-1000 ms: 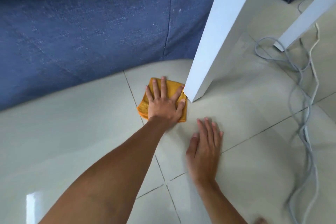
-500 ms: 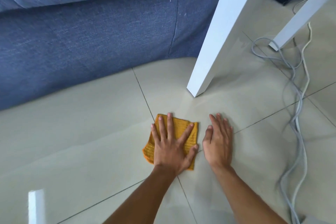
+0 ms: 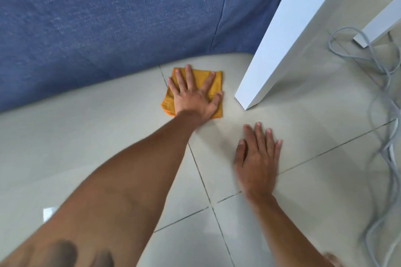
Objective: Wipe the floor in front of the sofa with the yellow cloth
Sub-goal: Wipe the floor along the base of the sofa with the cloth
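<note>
Left hand (image 3: 193, 97) flat on yellow cloth (image 3: 213, 84), fingers spread, pressing not gripping.
Blue sofa (image 3: 108, 17) just beyond the fingertips; cloth on tile floor (image 3: 86, 136); white table leg (image 3: 280, 34) just right of cloth; right hand (image 3: 258, 158) open, palm on tile nearer the person; grey cables (image 3: 384, 136) far right.

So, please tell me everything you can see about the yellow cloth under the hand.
The yellow cloth is orange-yellow, looks like soft ribbed fabric, and is folded into a rough square with layered edges showing at its lower left. It lies flat on the pale tiled floor, over a grout line, close to the blue sofa base and left of the white table leg, not touching the leg. The left hand presses on it, palm down, fingers spread. The right hand rests on the floor, apart from it.
</note>
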A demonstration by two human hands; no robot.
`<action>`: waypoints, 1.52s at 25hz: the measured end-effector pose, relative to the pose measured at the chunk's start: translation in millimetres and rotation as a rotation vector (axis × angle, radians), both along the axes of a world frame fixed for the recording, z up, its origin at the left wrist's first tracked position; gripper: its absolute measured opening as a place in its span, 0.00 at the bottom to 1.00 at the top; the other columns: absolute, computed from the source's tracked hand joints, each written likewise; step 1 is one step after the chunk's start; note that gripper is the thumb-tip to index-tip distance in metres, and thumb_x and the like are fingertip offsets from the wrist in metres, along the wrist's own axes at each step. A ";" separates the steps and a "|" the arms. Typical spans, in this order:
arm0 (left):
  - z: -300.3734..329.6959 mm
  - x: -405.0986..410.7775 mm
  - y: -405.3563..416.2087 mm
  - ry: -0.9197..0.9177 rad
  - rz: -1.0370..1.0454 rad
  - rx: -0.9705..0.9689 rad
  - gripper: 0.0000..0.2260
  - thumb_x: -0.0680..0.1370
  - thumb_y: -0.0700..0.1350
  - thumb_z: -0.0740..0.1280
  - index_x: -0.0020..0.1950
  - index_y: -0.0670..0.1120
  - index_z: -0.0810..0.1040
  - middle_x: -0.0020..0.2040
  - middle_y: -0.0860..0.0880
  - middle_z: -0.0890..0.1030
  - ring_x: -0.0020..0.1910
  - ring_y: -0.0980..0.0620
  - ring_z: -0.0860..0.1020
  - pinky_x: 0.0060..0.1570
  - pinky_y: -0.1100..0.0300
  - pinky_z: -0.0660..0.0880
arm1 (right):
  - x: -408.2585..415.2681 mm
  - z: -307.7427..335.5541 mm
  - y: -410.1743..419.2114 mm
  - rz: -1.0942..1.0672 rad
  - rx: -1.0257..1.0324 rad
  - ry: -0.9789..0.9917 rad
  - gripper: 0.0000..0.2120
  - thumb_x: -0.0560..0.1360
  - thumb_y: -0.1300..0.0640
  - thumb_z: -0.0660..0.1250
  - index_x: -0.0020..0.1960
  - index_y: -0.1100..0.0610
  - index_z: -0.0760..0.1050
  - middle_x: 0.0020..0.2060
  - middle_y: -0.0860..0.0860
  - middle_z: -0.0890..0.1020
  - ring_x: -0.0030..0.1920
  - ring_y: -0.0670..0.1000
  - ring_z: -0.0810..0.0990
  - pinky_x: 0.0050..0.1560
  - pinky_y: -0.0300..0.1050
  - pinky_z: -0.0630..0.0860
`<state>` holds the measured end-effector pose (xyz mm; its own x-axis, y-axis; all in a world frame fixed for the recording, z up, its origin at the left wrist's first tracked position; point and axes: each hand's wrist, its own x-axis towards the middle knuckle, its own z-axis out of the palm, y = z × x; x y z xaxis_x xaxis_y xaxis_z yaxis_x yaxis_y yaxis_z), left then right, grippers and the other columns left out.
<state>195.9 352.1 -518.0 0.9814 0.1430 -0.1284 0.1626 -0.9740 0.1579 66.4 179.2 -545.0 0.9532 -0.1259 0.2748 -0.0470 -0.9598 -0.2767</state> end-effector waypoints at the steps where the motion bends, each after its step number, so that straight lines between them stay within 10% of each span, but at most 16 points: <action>1: -0.5 8.6 7.6 0.002 0.014 0.007 0.32 0.74 0.72 0.42 0.78 0.67 0.46 0.81 0.39 0.41 0.79 0.32 0.40 0.73 0.30 0.39 | 0.5 -0.6 -0.9 -0.003 -0.015 0.007 0.22 0.81 0.52 0.55 0.73 0.53 0.72 0.74 0.55 0.71 0.76 0.61 0.66 0.78 0.63 0.55; 10: 3.0 -70.5 114.6 0.028 0.223 0.004 0.32 0.75 0.73 0.42 0.78 0.67 0.47 0.82 0.40 0.44 0.79 0.33 0.42 0.74 0.31 0.42 | -2.0 4.5 6.3 -0.031 -0.064 0.008 0.21 0.82 0.54 0.54 0.72 0.55 0.72 0.74 0.56 0.72 0.76 0.61 0.66 0.77 0.64 0.55; 16: 6.4 -194.1 26.7 -0.012 0.074 -0.013 0.30 0.77 0.70 0.48 0.79 0.65 0.50 0.81 0.37 0.45 0.78 0.30 0.44 0.73 0.29 0.44 | -1.0 6.7 8.2 -0.039 -0.088 0.004 0.21 0.81 0.55 0.53 0.71 0.56 0.73 0.73 0.57 0.73 0.75 0.63 0.67 0.76 0.66 0.57; 27: 1.7 -53.8 43.0 -0.021 0.036 -0.038 0.31 0.76 0.71 0.45 0.79 0.66 0.50 0.81 0.38 0.41 0.78 0.31 0.39 0.71 0.30 0.38 | -8.9 14.7 50.5 0.132 0.039 0.001 0.24 0.80 0.53 0.53 0.73 0.57 0.72 0.74 0.57 0.71 0.76 0.61 0.65 0.77 0.65 0.55; 38: 0.7 -172.8 220.8 -0.020 0.333 0.002 0.30 0.76 0.71 0.43 0.78 0.68 0.47 0.82 0.41 0.45 0.79 0.33 0.43 0.74 0.32 0.42 | -49.1 12.1 196.9 0.386 -0.052 0.100 0.24 0.80 0.50 0.55 0.75 0.54 0.69 0.77 0.55 0.67 0.78 0.59 0.61 0.77 0.66 0.52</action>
